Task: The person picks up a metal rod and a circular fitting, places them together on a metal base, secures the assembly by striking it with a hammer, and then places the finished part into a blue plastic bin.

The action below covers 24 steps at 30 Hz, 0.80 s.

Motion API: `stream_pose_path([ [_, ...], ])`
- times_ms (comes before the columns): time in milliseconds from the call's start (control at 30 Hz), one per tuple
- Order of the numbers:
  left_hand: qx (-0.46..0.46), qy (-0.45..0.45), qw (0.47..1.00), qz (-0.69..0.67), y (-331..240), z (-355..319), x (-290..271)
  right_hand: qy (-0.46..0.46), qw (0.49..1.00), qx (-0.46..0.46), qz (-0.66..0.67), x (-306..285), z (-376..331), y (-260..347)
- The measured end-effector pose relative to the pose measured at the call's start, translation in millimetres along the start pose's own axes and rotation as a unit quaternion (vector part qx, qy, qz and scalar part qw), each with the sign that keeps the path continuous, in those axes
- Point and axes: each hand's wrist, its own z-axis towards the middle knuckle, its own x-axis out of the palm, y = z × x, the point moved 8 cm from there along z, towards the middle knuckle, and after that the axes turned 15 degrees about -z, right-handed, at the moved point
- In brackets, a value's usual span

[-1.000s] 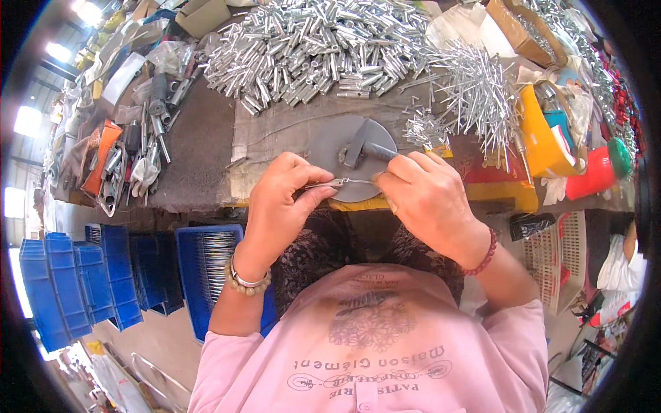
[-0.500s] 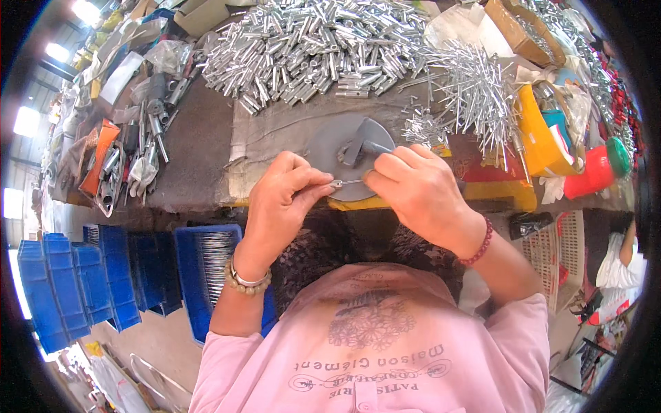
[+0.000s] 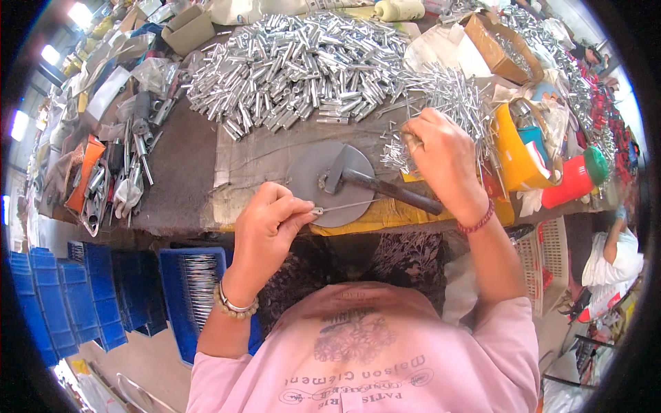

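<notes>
Reaching toward two o'clock, my right hand has left the pin for the loose silver pin pile, fingers curled there, hold unclear; my left hand still pinches the thin silver metal pin over the round grey steel disc.

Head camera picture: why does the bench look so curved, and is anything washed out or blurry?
Head view: the fisheye lens bends the workbench edge and blacks out the corners; ceiling lights blow out at upper left; the pile of metal tubes glints; both the left hand and right hand look sharp.
</notes>
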Motion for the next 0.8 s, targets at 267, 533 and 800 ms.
stream_pose_path([
  [267, -0.004, 0.007, 1.0, -0.018, 2, -2, 1, 0.099, 0.992, -0.023, -0.068, 47, 22, -4],
  [533, 0.034, -0.008, 0.999, 0.013, -3, 0, 1, 0.098, 0.995, -0.031, 0.001, 37, 28, 1],
  [800, 0.034, -0.002, 0.998, 0.044, -2, -2, 2, 0.116, 0.954, -0.144, 0.237, -8, -14, 104],
])
